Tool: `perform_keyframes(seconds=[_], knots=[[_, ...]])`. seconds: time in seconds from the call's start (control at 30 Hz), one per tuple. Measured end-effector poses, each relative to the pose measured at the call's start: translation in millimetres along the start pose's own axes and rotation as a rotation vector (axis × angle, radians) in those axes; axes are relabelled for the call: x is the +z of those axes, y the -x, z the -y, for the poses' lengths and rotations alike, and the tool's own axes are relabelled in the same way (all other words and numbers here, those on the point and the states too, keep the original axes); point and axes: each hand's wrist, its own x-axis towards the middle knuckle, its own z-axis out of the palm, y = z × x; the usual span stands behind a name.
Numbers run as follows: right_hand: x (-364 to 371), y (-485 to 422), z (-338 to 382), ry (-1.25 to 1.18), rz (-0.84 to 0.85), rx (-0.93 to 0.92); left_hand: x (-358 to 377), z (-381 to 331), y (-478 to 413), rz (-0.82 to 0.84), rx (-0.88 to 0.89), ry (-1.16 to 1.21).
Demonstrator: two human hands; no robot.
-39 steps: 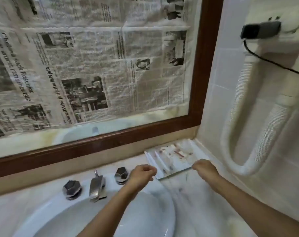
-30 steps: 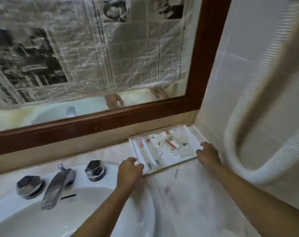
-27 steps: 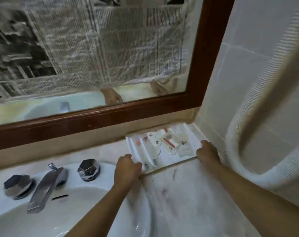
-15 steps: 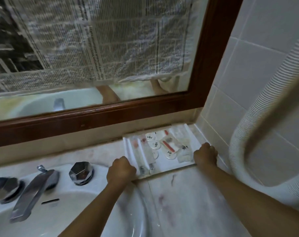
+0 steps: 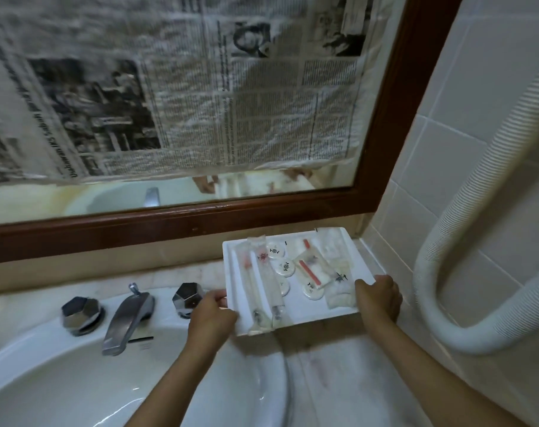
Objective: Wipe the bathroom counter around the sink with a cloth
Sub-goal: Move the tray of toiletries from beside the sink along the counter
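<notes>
Left hand [image 5: 211, 315] and right hand [image 5: 377, 298] clamp opposite edges of white amenity tray [image 5: 359, 257], centre-right of frame, over counter [image 5: 339, 374] beside sink [image 5: 77, 380]. No cloth visible. Tilting the tray could spill the loose sachets.

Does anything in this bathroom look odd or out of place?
Yes: newspaper covers most of the mirror, leaving only a bare strip at the bottom. The counter by the sink also shows faint reddish smudges.

One tray [image 5: 359, 248], two tap knobs [image 5: 188, 296], one faucet [image 5: 127, 320], one sink [image 5: 77, 386].
</notes>
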Motion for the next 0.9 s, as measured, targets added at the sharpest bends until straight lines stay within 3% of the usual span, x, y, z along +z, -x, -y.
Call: perform_keyframes(seconds=[0.33, 0.5, 0.9], knots=[[-16, 193, 52, -0.09, 0.099, -0.197, -192, 75, 134, -0.094, 0.003, 0.236], [6, 328, 80, -0.136, 0.197, -0.315, -304, 145, 207, -0.242, -0.043, 0.339], [127, 607, 160, -0.166, 0.682, -0.606, -516, 299, 323, -0.701, -0.228, 0.56]])
